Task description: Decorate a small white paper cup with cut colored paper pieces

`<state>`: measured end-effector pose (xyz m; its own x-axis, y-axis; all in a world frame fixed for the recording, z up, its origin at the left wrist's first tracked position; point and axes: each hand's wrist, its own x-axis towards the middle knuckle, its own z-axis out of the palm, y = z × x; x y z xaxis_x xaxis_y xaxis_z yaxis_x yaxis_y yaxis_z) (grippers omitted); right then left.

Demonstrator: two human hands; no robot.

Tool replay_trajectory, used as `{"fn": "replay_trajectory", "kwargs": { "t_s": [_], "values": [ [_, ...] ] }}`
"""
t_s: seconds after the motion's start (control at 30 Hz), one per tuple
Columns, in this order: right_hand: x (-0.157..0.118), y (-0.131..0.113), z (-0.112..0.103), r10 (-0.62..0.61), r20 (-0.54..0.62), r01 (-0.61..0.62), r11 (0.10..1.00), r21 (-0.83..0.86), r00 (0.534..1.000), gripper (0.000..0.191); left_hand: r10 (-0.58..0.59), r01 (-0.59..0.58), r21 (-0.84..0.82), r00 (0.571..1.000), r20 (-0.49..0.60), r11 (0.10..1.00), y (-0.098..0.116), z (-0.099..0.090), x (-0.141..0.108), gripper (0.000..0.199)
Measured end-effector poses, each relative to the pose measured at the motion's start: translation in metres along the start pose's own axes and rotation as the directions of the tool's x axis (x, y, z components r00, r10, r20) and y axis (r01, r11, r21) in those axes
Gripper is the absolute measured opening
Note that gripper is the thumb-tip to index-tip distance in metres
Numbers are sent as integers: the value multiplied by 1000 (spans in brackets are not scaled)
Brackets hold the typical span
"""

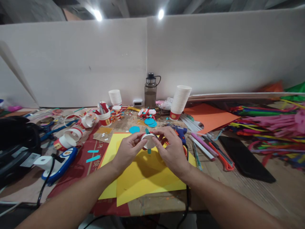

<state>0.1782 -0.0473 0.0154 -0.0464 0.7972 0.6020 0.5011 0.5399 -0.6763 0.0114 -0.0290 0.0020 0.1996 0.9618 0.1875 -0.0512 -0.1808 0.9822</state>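
A small round white piece (149, 142) with a red edge is held between both hands above yellow paper sheets (143, 181). Teal strips (149, 151) stick out from its top and bottom. My left hand (130, 148) grips its left side with thumb and fingers. On the right side, my right hand (171, 149) pinches it in the same way. Blue discs (134, 129) lie just beyond the hands. Two teal strips (93, 158) rest on the red cardboard at the left.
Behind stand a stack of paper cups (181, 101), a bottle (150, 90) and a cup of tools (104, 117). A glue gun (181, 133) and black phone (246, 158) lie right. Cut cups (65, 142) and a blue-white device (60, 165) sit left.
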Motion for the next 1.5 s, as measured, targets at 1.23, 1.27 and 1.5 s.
{"fn": "replay_trajectory", "kwargs": {
  "t_s": [1.23,1.27,1.5],
  "values": [
    [7,15,2,260,116,-283,912,296,959,27,-233,252,-307,967,99,918,-15,-5,13,45],
    [7,16,3,284,135,-313,896,315,949,28,-263,284,-336,959,107,898,-17,-6,14,43],
    [7,14,4,349,221,-410,829,380,911,28,-393,404,-425,912,119,810,-15,-7,17,32]
  ]
}}
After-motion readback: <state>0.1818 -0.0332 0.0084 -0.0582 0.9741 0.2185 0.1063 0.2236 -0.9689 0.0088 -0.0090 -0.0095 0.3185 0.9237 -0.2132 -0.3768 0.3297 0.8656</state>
